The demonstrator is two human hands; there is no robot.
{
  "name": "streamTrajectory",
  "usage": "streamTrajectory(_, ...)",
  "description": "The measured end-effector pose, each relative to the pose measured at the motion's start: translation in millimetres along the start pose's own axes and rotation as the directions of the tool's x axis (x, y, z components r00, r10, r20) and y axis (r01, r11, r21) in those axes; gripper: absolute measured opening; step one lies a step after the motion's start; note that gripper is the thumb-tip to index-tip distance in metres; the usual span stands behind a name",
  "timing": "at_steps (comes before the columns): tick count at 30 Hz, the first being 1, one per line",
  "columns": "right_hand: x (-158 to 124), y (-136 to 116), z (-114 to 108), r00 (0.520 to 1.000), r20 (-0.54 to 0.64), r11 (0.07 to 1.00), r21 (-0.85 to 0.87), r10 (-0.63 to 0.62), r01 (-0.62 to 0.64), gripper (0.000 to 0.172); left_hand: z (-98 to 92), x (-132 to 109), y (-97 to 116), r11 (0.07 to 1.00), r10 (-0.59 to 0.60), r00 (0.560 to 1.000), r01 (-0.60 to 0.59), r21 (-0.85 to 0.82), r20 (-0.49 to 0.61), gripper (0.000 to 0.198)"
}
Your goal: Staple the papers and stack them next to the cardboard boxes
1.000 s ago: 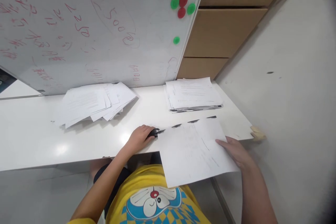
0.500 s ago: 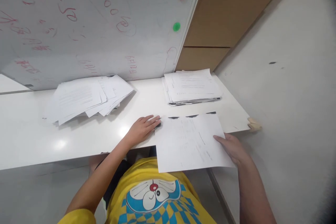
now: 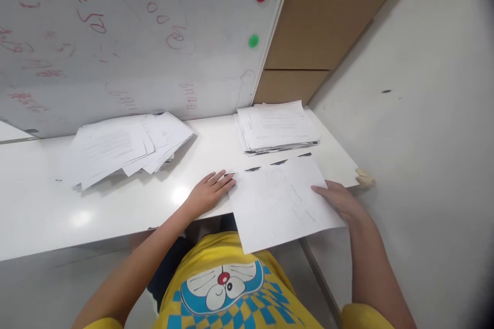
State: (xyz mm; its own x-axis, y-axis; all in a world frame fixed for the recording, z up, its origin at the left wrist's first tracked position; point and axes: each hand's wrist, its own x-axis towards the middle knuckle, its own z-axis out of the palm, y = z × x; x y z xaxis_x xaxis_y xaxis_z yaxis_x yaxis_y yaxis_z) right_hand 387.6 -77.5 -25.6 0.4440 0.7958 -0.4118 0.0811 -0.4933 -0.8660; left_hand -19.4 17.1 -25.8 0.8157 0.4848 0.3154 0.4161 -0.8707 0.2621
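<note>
A white sheet of paper (image 3: 283,203) with faint print and dark patches along its far edge lies partly on the table, its near part jutting over the front edge. My right hand (image 3: 341,201) pinches its right side, thumb on top and fingers underneath, hidden by the paper. At the sheet's far left corner, my left hand (image 3: 210,193) lies flat with fingers stretched out, the fingertips touching the corner.
Behind the sheet sits a fairly neat paper stack (image 3: 276,126). A fanned, untidy paper pile (image 3: 116,149) lies to the left on the white table (image 3: 127,211). A whiteboard (image 3: 135,56) with magnets and cardboard boxes (image 3: 314,25) stand behind; a wall (image 3: 420,139) bounds the right.
My right hand has moved slightly away from my body, turning the sheet so its right side sits farther up. My left hand stays at the corner. The whole view has shifted a little.
</note>
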Motion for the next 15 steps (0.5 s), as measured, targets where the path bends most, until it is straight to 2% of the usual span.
streamTrajectory(2,7,-4,-18,0.995,-0.093,0.999,0.0,-0.033,0.034,0.02,0.9,-2,-2,1.0,-0.027,0.997,0.027,-0.003,-0.076,0.046)
streamTrajectory(5,31,-25,-42,0.948,-0.309,0.992,0.072,-0.074,0.101,0.017,0.8,-2,-8,0.996,-0.082,0.979,0.071,-0.061,-0.185,0.043)
streamTrajectory(7,58,-48,-47,0.937,-0.329,0.98,0.111,-0.118,0.163,0.018,1.8,-2,-12,0.991,-0.103,0.968,0.081,-0.105,-0.227,0.042)
streamTrajectory(11,127,-98,-27,0.96,-0.202,0.977,0.045,-0.195,0.208,0.014,6.7,-2,-13,0.985,-0.144,0.956,0.113,-0.132,-0.255,0.034)
streamTrajectory(15,179,-127,5,0.948,-0.208,0.969,-0.1,-0.241,0.225,0.019,7.7,-3,-10,0.978,-0.189,0.952,0.16,-0.133,-0.241,0.03)
